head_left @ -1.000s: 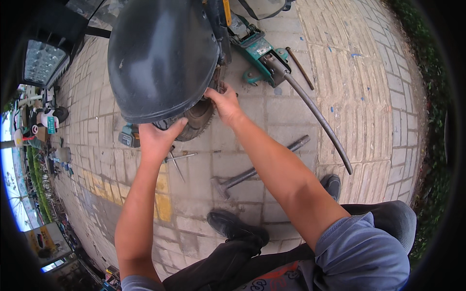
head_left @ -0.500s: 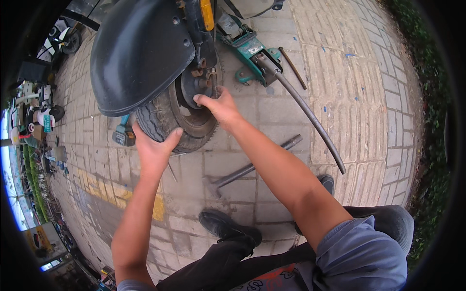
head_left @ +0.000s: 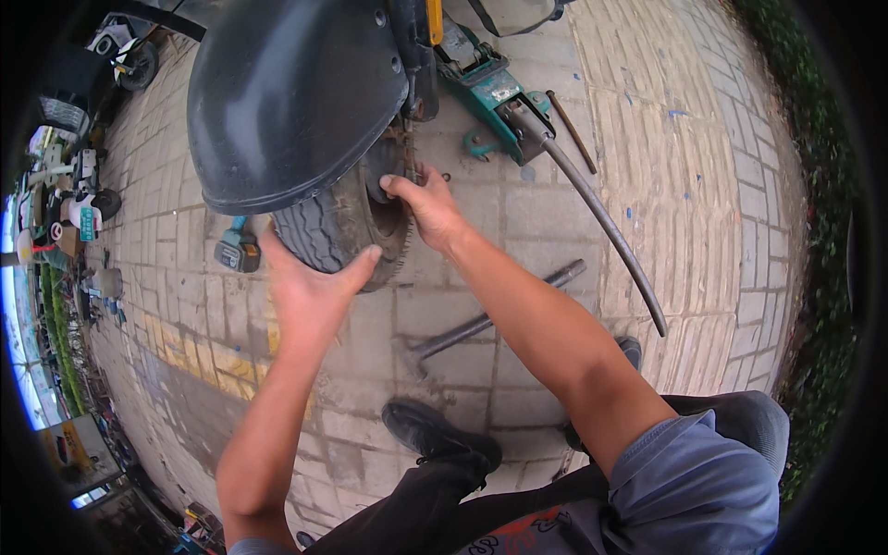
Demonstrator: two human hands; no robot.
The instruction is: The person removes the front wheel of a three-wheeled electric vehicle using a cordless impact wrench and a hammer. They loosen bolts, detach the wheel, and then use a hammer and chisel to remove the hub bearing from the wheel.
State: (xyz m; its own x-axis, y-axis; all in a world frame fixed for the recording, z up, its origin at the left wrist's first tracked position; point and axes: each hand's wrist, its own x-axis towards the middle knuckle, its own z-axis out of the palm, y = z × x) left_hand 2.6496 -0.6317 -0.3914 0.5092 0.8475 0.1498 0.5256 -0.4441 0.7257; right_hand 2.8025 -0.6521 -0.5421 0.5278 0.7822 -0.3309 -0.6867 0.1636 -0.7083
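Observation:
My left hand [head_left: 310,273] grips the treaded black tyre [head_left: 310,227] below a black plastic fender [head_left: 291,102], its thumb lying along the tyre's near side. My right hand [head_left: 424,208] is closed on the same wheel's inner side, thumb by the hub [head_left: 375,162]; its fingertips are partly hidden. The wheel sits partly under the fender, beside a rusty mount on the dark strut [head_left: 418,83]. A teal cordless power tool [head_left: 239,250] lies on the paving left of the tyre.
A teal floor jack [head_left: 495,102] with a long handle [head_left: 606,236] stands right of the strut, beside a steel bar [head_left: 571,129]. A hammer-like tool [head_left: 472,324] lies on the paving [head_left: 666,185] between my arms. Parked vehicles [head_left: 83,199] line the left; a hedge runs along the right.
Half a second ago the wheel showed more of its hub below the fender; it has shifted right, more hidden. A second ago the fender covered more of the tyre. Both hands stay on it.

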